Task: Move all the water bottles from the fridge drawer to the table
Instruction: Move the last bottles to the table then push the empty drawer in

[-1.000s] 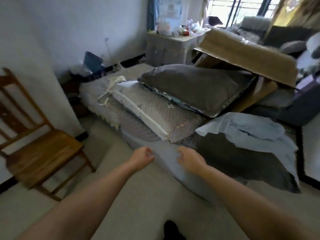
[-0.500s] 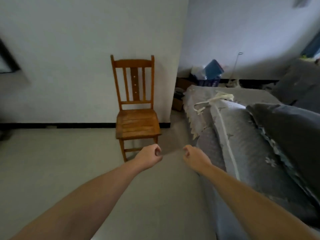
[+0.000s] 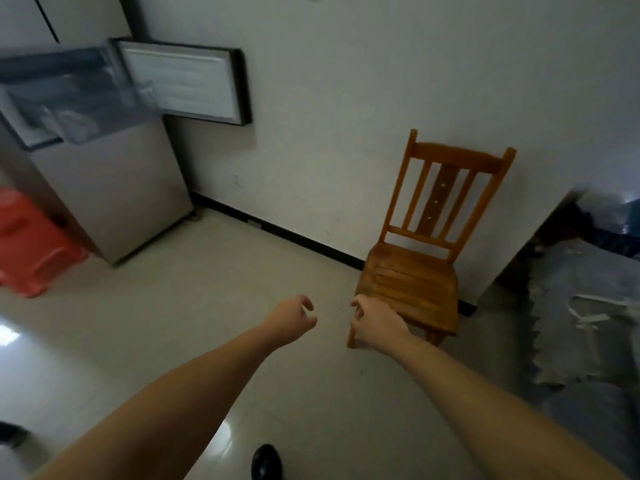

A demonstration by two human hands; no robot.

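Note:
A grey fridge (image 3: pixel 114 188) stands at the far left, its upper door (image 3: pixel 188 86) swung open against the wall. A clear drawer (image 3: pixel 72 98) sticks out of its top part; what lies inside is blurred, and I cannot make out any bottle. Both my arms reach forward over the floor. My left hand (image 3: pixel 291 318) hangs in mid-air with loosely curled fingers and holds nothing. My right hand (image 3: pixel 375 322) is beside it, also loosely curled and empty, in front of the chair's seat. No table is in view.
A wooden chair (image 3: pixel 420 258) stands against the white wall at the right. A red plastic stool (image 3: pixel 33 247) sits left of the fridge. Grey bedding (image 3: pixel 585 334) lies at the right edge. My shoe tip (image 3: pixel 265 460) shows on the tiled floor.
My view has swung left, from the bedding past the chair to the fridge. Both hands stay out in front, empty, their fingers a little looser than before.

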